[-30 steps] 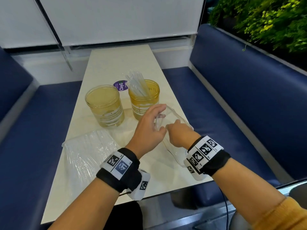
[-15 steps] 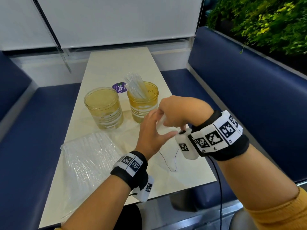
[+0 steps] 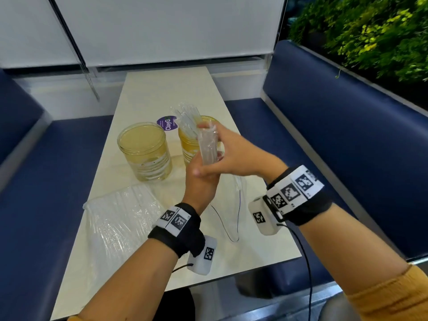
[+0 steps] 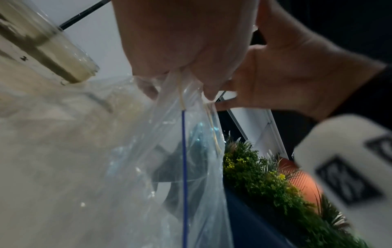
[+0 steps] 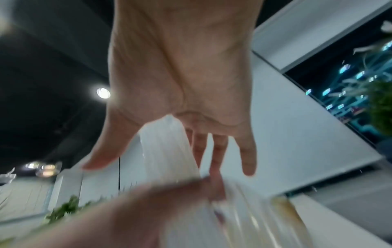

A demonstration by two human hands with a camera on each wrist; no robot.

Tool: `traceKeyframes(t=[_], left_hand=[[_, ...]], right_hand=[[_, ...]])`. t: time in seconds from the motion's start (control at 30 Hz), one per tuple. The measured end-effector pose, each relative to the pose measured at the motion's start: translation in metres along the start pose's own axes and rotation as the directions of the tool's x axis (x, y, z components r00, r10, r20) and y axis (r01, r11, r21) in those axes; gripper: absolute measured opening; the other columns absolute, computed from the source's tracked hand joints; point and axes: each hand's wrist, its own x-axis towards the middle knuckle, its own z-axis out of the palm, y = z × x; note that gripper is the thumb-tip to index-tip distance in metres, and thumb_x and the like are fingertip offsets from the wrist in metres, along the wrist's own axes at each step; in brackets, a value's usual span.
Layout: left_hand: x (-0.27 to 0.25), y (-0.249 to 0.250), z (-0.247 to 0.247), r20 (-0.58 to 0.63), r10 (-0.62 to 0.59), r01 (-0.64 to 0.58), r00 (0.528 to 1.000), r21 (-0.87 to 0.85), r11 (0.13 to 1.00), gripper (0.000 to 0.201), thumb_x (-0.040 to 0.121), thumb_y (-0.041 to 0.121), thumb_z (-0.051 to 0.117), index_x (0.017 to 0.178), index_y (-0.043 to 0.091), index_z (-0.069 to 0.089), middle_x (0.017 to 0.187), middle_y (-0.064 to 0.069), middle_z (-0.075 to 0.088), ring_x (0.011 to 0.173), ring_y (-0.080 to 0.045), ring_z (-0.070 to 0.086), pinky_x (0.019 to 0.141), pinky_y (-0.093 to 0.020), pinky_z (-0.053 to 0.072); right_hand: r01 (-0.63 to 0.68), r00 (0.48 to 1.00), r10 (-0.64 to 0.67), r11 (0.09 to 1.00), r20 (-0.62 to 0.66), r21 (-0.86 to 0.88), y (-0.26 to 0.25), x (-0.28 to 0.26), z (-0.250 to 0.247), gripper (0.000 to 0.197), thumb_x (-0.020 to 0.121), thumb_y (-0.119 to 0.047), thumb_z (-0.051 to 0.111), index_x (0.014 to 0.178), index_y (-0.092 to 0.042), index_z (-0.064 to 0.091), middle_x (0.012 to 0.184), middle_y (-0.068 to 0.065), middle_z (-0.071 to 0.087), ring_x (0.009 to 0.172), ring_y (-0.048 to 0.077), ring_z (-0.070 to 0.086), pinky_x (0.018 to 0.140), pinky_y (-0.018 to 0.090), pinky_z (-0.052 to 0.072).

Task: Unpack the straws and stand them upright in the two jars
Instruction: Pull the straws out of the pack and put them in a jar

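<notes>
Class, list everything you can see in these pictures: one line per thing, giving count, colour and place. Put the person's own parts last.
Table: one, cream, between the benches.
Jars: two, amber glass, mid-table; the left one holds no straws, the right one has straws in it.
Straws in the jar: several, clear, leaning out of the right jar.
Bundle of straws: one, clear, held up in front of the right jar.
Open bag: one, clear with a blue line, hanging from the left hand.
Full bag: one, clear, near-left on the table.
Sticker: one, purple, behind the jars.
Benches: two, dark blue, either side.
Plants: green, top right.
Left hand: grips the open bag.
Right hand: holds the bundle.
</notes>
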Motion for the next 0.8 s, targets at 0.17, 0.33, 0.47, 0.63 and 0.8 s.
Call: traceKeyframes(t=[0.17, 0.33, 0.47, 0.63, 0.8], left_hand=[[0.001, -0.001, -0.010, -0.011, -0.116, 0.116, 0.993, 0.003, 0.993, 0.022, 0.093, 0.001, 0.061, 0.113, 0.010, 0.063, 0.104, -0.010, 0.071, 0.097, -0.012, 0.070, 0.083, -0.029, 0.060], [-0.007, -0.004, -0.027, 0.035, -0.250, 0.250, 0.968, 0.008, 0.968, 0.058, 0.071, 0.025, 0.090, 0.121, 0.017, 0.062, 0.114, 0.000, 0.068, 0.109, -0.012, 0.063, 0.092, -0.026, 0.053], [-0.011, -0.005, -0.037, 0.063, -0.281, 0.282, 0.957, 0.005, 0.959, 0.066, 0.060, 0.034, 0.096, 0.117, 0.029, 0.064, 0.114, 0.002, 0.066, 0.110, -0.014, 0.061, 0.093, -0.032, 0.054], [-0.011, 0.001, -0.046, 0.076, -0.276, 0.279, 0.958, -0.027, 0.960, 0.064, 0.068, 0.020, 0.092, 0.125, 0.026, 0.064, 0.121, 0.008, 0.061, 0.110, -0.014, 0.063, 0.088, -0.037, 0.058], [-0.012, -0.001, -0.052, 0.072, -0.292, 0.294, 0.954, -0.033, 0.955, 0.054, 0.073, 0.014, 0.089, 0.123, 0.022, 0.067, 0.124, 0.003, 0.066, 0.109, -0.016, 0.065, 0.081, -0.033, 0.061]], right_hand=[[0.018, 0.941, 0.061, 0.974, -0.334, 0.227, 0.022, 0.020, 0.045, 0.031, 0.084, -0.032, 0.076, 0.104, -0.010, 0.068, 0.087, 0.000, 0.073, 0.080, 0.012, 0.071, 0.076, 0.036, 0.062], [0.113, 0.910, 0.025, 0.946, -0.414, 0.304, -0.004, 0.024, 0.028, 0.008, 0.091, -0.005, 0.063, 0.095, 0.001, 0.064, 0.074, 0.009, 0.072, 0.065, 0.010, 0.072, 0.063, 0.023, 0.058], [0.249, 0.876, -0.081, 0.920, -0.475, 0.303, -0.045, 0.029, -0.020, 0.012, 0.094, -0.007, 0.058, 0.095, 0.005, 0.060, 0.068, 0.018, 0.069, 0.065, 0.029, 0.069, 0.072, 0.043, 0.060], [0.419, 0.819, -0.103, 0.780, -0.565, 0.465, -0.067, 0.064, -0.080, 0.009, 0.094, -0.009, 0.061, 0.097, -0.002, 0.055, 0.061, 0.004, 0.061, 0.058, 0.023, 0.063, 0.062, 0.042, 0.058], [0.359, 0.781, -0.024, 0.835, -0.624, 0.417, -0.031, 0.126, -0.076, 0.014, 0.093, -0.013, 0.065, 0.099, -0.008, 0.053, 0.071, 0.003, 0.062, 0.066, 0.015, 0.064, 0.074, 0.043, 0.057]])
